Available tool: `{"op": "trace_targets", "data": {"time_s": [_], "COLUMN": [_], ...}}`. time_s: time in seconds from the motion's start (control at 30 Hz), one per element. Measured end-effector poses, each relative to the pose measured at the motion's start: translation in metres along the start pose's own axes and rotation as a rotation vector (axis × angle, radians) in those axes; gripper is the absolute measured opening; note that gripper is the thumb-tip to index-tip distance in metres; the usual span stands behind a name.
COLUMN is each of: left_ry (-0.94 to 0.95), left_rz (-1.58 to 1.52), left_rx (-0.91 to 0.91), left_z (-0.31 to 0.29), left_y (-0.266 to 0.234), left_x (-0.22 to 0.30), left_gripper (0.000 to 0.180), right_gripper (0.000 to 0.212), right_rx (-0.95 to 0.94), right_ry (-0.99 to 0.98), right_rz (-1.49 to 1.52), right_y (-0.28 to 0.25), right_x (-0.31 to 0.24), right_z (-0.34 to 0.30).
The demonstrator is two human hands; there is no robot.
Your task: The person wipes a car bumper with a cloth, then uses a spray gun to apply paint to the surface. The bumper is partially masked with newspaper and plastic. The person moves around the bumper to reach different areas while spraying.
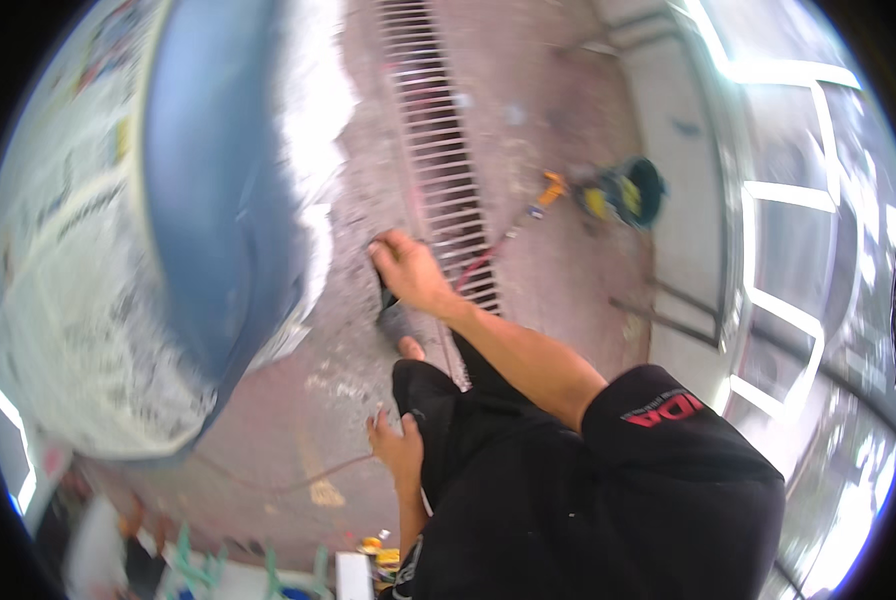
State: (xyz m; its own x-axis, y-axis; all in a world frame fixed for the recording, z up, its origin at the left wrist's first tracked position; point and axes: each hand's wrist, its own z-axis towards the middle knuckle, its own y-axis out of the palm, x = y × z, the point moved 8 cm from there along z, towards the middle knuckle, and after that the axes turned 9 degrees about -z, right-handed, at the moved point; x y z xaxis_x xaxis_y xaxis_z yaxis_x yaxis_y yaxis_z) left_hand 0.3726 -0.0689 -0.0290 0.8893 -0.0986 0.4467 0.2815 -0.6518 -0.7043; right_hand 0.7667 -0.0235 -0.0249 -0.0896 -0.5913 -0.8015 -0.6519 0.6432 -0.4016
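Blue curved panel at the person's left, apart from both hands. Printed paper borders it, probably to shield neighbouring areas. Right hand reaches out over the floor, fingers curled; a dark patch shows at the fingertips, but blur hides whether anything is gripped. Left hand loosely open beside the dark-trousered leg, perhaps for balance; a thin hose runs up to it, contact unclear. Beyond the floor grate, an orange-yellow fitting lies near a green bucket, seemingly parked clear of the feet.
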Motion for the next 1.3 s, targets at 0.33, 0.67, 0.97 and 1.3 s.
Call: {"op": "trace_targets", "data": {"time_s": [0.33,0.67,0.97,1.3], "left_ry": [-0.184,-0.104,0.049,-0.144], "left_rz": [0.067,-0.063,-0.12,0.249], "left_rx": [-0.28,-0.254,-0.207,-0.11], "left_z": [0.071,0.155,0.072,-0.224], "left_y": [-0.056,-0.017,0.191,0.337], "left_x": [-0.13,-0.067,0.067,0.159], "left_gripper": [0.049,0.031,0.045,0.058], "right_gripper": [0.042,0.039,0.032,0.04], "right_rx": [0.54,0.993,1.027,0.968], "right_ry": [0.591,0.8,0.805,0.718], "right_rz": [-0.038,0.585,0.78,0.397], "right_y": [-0.2,-0.339,-0.564,-0.744], "right_x": [0.231,0.411,0.557,0.729], "right_z": [-0.18,-0.308,-0.228,-0.034]}}
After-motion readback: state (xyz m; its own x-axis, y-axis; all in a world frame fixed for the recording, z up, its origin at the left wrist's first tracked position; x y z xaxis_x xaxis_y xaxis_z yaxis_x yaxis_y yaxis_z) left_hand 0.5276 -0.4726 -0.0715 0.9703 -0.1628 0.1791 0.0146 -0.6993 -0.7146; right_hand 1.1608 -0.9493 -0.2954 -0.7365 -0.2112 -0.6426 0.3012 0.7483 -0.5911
